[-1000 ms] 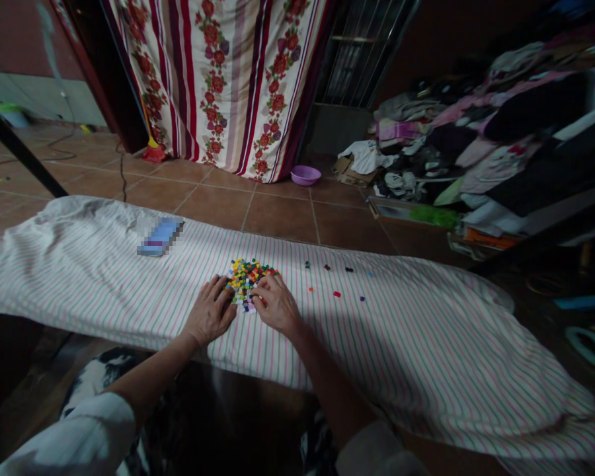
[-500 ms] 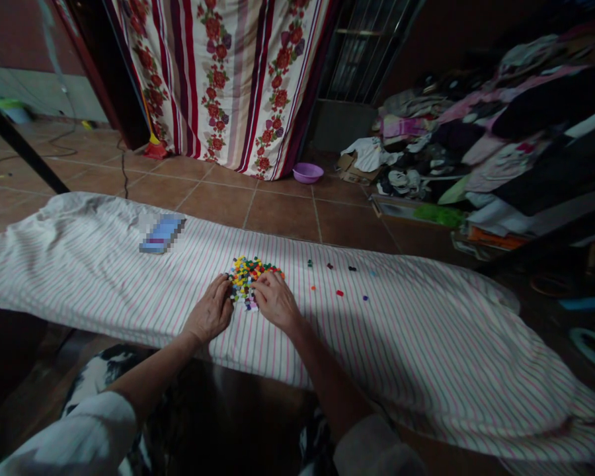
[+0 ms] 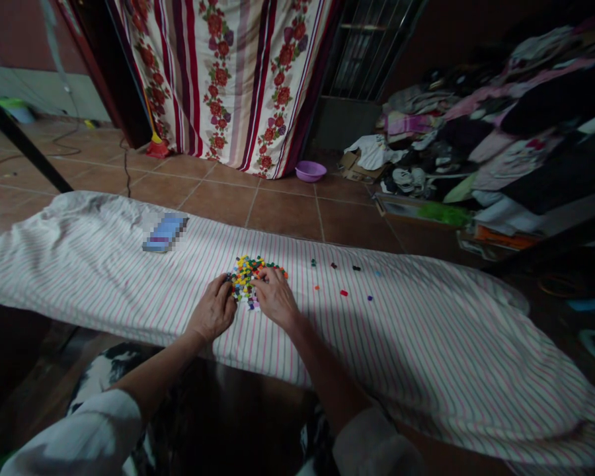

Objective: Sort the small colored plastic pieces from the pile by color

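A heap of small, many-coloured plastic pieces (image 3: 245,268), like toy building bricks, lies on a striped cloth (image 3: 178,291). At its left edge is my left hand (image 3: 213,307), fingers bent and drawn together against the pieces. My right hand (image 3: 276,297) reaches over the right side, thumb and fingers pinched at the heap. What either hand holds is too small to make out. To the right, several pieces lie apart in two loose rows, among them a green one (image 3: 313,262), a black one (image 3: 356,268), an orange one (image 3: 317,287), a red one (image 3: 344,293) and a blue one (image 3: 369,298).
A blurred-out phone-like object (image 3: 165,233) rests on the cloth at the back left. Beyond, on the tiled floor (image 3: 282,208), are a purple basin (image 3: 311,172) and a red broom (image 3: 157,148). A floral curtain (image 3: 242,86) hangs behind; piled clothes (image 3: 496,125) fill the right.
The view has shifted slightly, so everything sits a little further right. Both hands stay at the heap with small finger movements; the separate pieces lie as before.
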`<move>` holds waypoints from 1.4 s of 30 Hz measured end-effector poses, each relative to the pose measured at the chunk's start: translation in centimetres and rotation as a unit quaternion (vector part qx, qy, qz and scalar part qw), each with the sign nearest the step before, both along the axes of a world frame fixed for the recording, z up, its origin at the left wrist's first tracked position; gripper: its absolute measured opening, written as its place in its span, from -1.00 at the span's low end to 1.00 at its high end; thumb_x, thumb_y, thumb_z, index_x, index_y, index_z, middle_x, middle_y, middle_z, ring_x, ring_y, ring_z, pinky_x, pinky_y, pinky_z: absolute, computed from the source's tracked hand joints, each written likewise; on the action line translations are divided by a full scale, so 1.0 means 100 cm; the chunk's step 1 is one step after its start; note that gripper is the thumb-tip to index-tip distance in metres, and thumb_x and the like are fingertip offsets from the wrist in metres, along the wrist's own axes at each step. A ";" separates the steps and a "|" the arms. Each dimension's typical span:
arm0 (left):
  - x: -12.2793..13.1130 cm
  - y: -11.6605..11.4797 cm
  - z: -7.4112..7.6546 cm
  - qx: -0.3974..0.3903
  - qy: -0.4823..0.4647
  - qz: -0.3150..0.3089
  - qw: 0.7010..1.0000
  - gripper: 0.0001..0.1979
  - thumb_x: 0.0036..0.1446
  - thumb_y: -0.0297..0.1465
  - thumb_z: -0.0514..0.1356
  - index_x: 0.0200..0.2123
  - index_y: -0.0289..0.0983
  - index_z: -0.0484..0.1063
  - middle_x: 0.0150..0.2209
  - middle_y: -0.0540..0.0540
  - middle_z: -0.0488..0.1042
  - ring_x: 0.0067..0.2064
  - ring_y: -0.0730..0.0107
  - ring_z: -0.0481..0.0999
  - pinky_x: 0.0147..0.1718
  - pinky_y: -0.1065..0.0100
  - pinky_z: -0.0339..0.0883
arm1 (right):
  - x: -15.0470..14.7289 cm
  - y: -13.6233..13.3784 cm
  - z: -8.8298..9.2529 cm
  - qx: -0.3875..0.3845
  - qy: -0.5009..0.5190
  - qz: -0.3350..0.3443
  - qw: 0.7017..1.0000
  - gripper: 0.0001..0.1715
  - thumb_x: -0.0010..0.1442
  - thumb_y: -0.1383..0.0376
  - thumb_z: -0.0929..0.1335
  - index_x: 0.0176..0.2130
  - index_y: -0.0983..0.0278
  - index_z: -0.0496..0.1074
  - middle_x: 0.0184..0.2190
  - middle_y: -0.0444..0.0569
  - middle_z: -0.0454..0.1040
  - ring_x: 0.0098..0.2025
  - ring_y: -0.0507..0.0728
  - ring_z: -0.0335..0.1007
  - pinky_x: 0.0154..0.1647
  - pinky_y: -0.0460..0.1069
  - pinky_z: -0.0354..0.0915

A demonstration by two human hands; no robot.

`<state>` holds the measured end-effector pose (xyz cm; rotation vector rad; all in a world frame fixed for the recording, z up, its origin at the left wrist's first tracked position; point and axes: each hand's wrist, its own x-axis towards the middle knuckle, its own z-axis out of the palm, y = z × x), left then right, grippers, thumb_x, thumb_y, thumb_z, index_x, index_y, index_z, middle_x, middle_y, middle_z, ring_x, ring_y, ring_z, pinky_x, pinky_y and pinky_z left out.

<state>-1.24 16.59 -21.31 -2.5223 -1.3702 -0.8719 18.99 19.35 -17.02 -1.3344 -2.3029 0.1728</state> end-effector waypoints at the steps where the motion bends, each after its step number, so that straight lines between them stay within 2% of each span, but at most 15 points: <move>1: 0.000 0.000 0.000 -0.003 -0.001 -0.001 1.000 -0.82 0.24 -0.47 -0.02 -0.21 -0.28 0.37 0.00 -0.26 0.37 0.29 0.04 0.16 0.19 -0.11 0.25 | 0.000 0.000 0.000 -0.001 -0.003 -0.001 1.000 -0.73 0.26 0.38 0.29 -0.14 0.18 0.55 -0.06 0.02 0.35 -0.01 0.19 0.17 0.06 0.11 0.20; 6: 0.000 0.001 0.001 -0.011 0.011 -0.012 1.000 -0.77 0.26 -0.46 -0.05 -0.18 -0.26 0.39 0.00 -0.23 0.38 0.29 0.04 0.15 0.20 -0.18 0.23 | 0.002 0.005 -0.005 -0.005 0.000 -0.008 1.000 -0.66 0.26 0.40 0.27 -0.05 0.16 0.53 -0.05 0.05 0.36 -0.01 0.19 0.19 0.06 0.13 0.22; 10: 0.001 0.001 0.003 -0.018 -0.013 -0.009 1.000 -0.71 0.25 -0.46 -0.04 -0.03 -0.28 0.36 0.05 -0.24 0.38 0.30 0.05 0.14 0.23 -0.16 0.20 | 0.007 0.009 -0.009 -0.004 0.021 -0.015 1.000 -0.60 0.24 0.43 0.28 0.01 0.15 0.51 -0.04 0.06 0.36 -0.01 0.19 0.22 0.03 0.11 0.26; 13: 0.003 0.000 0.006 -0.038 -0.026 0.003 0.999 -0.65 0.26 -0.44 -0.03 0.09 -0.29 0.30 0.09 -0.25 0.36 0.29 0.08 0.17 0.24 -0.10 0.21 | 0.009 0.010 -0.010 0.002 0.036 -0.009 0.999 -0.62 0.23 0.44 0.27 -0.05 0.16 0.54 -0.05 0.04 0.37 0.00 0.19 0.22 0.03 0.10 0.27; 16: 0.004 0.000 0.009 -0.051 -0.028 0.009 0.998 -0.63 0.26 -0.41 -0.02 0.12 -0.28 0.29 0.12 -0.26 0.34 0.27 0.09 0.20 0.23 -0.05 0.24 | 0.008 0.010 -0.009 0.003 0.025 0.003 1.000 -0.64 0.20 0.47 0.28 -0.13 0.16 0.56 -0.06 0.02 0.38 0.00 0.18 0.20 0.05 0.10 0.25; 20: 0.004 0.000 0.008 -0.053 -0.032 0.014 0.998 -0.62 0.27 -0.39 -0.02 0.13 -0.25 0.28 0.15 -0.26 0.31 0.28 0.08 0.19 0.21 -0.06 0.25 | 0.005 0.010 -0.007 -0.006 0.000 0.003 1.000 -0.64 0.17 0.47 0.31 -0.10 0.17 0.55 -0.05 0.03 0.37 0.00 0.19 0.20 0.08 0.12 0.22; 24: 0.004 -0.001 0.007 -0.048 -0.033 0.019 0.998 -0.61 0.27 -0.35 0.00 0.14 -0.27 0.26 0.19 -0.30 0.25 0.29 0.05 0.18 0.21 -0.06 0.25 | 0.006 0.008 -0.006 -0.002 0.019 -0.006 1.000 -0.61 0.19 0.48 0.29 -0.07 0.16 0.54 -0.05 0.03 0.38 0.00 0.19 0.21 0.05 0.11 0.24; 28: 0.004 -0.001 0.009 -0.048 -0.023 0.017 0.998 -0.60 0.25 -0.34 0.01 0.13 -0.29 0.26 0.18 -0.32 0.25 0.27 0.05 0.20 0.19 -0.02 0.27 | 0.011 0.004 -0.005 0.004 0.045 -0.002 0.999 -0.67 0.23 0.45 0.27 -0.17 0.18 0.56 -0.12 0.02 0.40 -0.05 0.17 0.23 0.02 0.09 0.26; 34: 0.003 -0.002 0.009 -0.039 -0.018 0.018 0.999 -0.68 0.21 -0.36 0.03 0.00 -0.27 0.37 0.15 -0.29 0.26 0.24 0.06 0.25 0.16 0.02 0.30 | 0.020 -0.002 -0.003 0.009 0.043 0.023 0.999 -0.68 0.20 0.49 0.27 -0.29 0.19 0.57 -0.16 0.00 0.39 -0.08 0.15 0.24 0.01 0.09 0.26; 42: 0.002 -0.004 0.015 -0.043 0.002 -0.009 0.999 -0.72 0.21 -0.35 0.04 -0.04 -0.24 0.39 0.18 -0.27 0.25 0.28 0.05 0.20 0.16 0.00 0.28 | 0.024 -0.008 -0.004 0.003 0.028 0.052 0.998 -0.87 0.20 0.35 0.38 -0.25 0.22 0.56 -0.17 -0.01 0.39 -0.08 0.14 0.24 0.00 0.06 0.25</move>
